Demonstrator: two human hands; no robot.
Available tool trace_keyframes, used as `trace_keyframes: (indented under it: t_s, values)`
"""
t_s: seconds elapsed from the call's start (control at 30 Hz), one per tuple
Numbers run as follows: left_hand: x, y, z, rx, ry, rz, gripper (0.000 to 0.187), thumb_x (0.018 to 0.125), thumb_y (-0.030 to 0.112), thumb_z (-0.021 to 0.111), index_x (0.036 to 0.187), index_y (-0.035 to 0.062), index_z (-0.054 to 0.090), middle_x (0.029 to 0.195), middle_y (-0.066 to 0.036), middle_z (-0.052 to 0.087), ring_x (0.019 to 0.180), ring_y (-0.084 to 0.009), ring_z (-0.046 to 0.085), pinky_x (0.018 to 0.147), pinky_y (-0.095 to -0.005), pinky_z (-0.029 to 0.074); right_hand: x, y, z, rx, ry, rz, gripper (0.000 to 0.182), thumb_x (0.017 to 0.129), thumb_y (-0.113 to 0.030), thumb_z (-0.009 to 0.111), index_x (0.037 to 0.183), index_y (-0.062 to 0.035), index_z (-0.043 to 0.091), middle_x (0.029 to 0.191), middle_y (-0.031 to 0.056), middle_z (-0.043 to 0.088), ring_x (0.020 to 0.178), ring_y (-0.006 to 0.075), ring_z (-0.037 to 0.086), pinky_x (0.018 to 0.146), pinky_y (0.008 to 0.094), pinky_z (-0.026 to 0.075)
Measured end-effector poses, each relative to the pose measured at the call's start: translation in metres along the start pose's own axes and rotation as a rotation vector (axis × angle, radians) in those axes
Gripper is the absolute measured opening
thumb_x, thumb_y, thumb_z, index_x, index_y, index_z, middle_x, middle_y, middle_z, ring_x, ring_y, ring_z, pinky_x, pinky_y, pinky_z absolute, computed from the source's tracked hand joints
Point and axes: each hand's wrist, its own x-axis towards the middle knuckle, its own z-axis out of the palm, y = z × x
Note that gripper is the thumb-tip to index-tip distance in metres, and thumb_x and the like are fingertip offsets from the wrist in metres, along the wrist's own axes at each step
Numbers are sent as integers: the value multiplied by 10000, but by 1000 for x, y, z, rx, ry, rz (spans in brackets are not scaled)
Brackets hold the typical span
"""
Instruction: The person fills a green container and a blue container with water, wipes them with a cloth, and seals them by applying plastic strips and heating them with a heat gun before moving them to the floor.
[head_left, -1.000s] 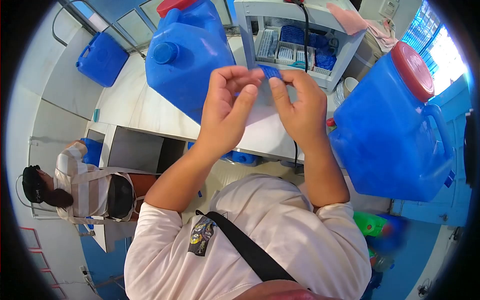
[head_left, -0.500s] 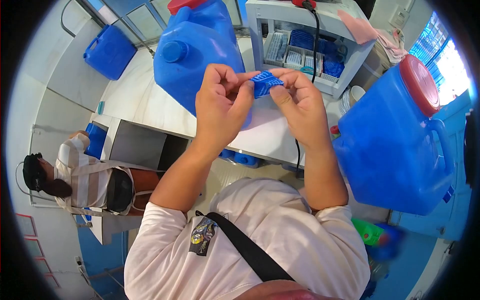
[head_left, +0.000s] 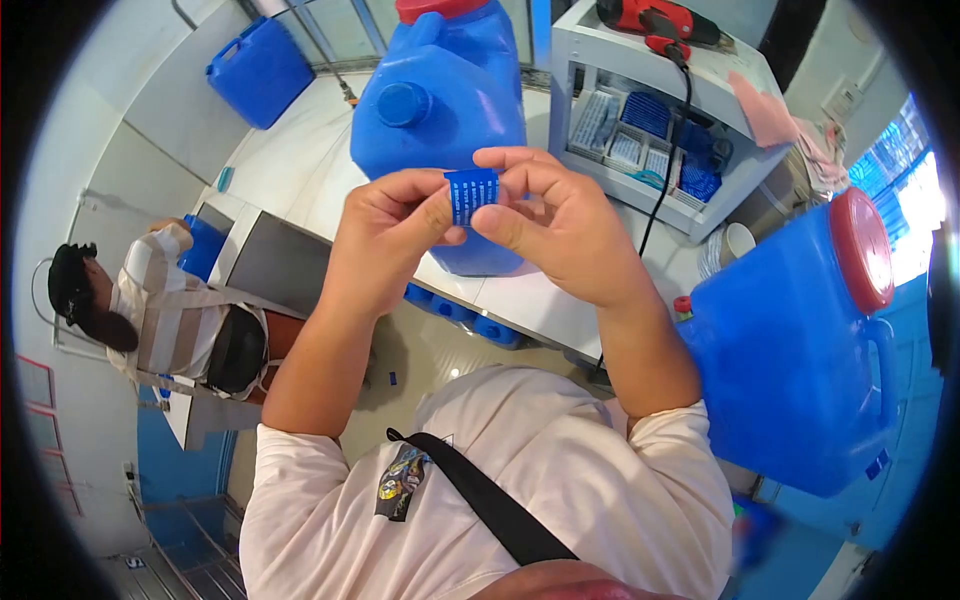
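Note:
A small blue plastic seal (head_left: 473, 198) with rows of white print is held up between my two hands. My left hand (head_left: 385, 225) pinches its left side between thumb and fingers. On the other side, my right hand (head_left: 560, 225) grips the right edge, with the thumb in front and the upper fingers curled behind. Just beyond the hands stands a large blue water jug (head_left: 440, 125) with a blue screw cap (head_left: 403, 104) on its spout and a red lid (head_left: 440, 8) at its top. The hands partly cover its lower front.
A red heat gun (head_left: 665, 22) lies on a white shelf unit (head_left: 690, 75) holding baskets of blue seals. Another blue jug (head_left: 790, 340) stands at right. One more container (head_left: 260, 72) is at back left. A person (head_left: 180, 300) stands at left.
The seal has come down and left, and its printed face now looks toward me. Both hands have shifted their hold on it. My view has turned, bringing the heat gun into sight.

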Motion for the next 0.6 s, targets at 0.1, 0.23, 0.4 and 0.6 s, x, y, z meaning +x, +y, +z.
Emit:
trace_keyframes:
  t_s: [0.1,0.23,0.4,0.6]
  values:
    - [2,15,-15,196,334,293,244,871,9,674,1112,-27,672,911,-63,679,766,-93,616,696,-230,509,19,-32,-3,-628,204,-340,210,868,-183,766,928,-49,616,1158,60,626,988,154,604,899,337,467]
    - [20,52,-61,513,514,332,330,855,142,691,1132,-33,659,840,-62,689,741,-81,603,655,-210,462,94,-81,-92,-1298,767,-426,339,951,-301,538,1023,16,633,951,207,676,874,290,652,796,382,510]
    - [34,74,-55,775,344,195,359,843,218,692,1109,-22,662,841,-68,707,748,-86,614,658,-227,471,192,-41,-274,-1144,656,372,401,900,-414,668,1033,-37,648,931,188,706,768,254,684,666,389,555]
    - [39,74,-29,1036,220,512,309,861,166,692,1114,-10,667,984,-84,707,872,-172,686,809,-290,542,186,-45,-254,-536,574,501,350,895,-315,688,1117,-50,630,970,102,683,839,170,640,752,321,533]
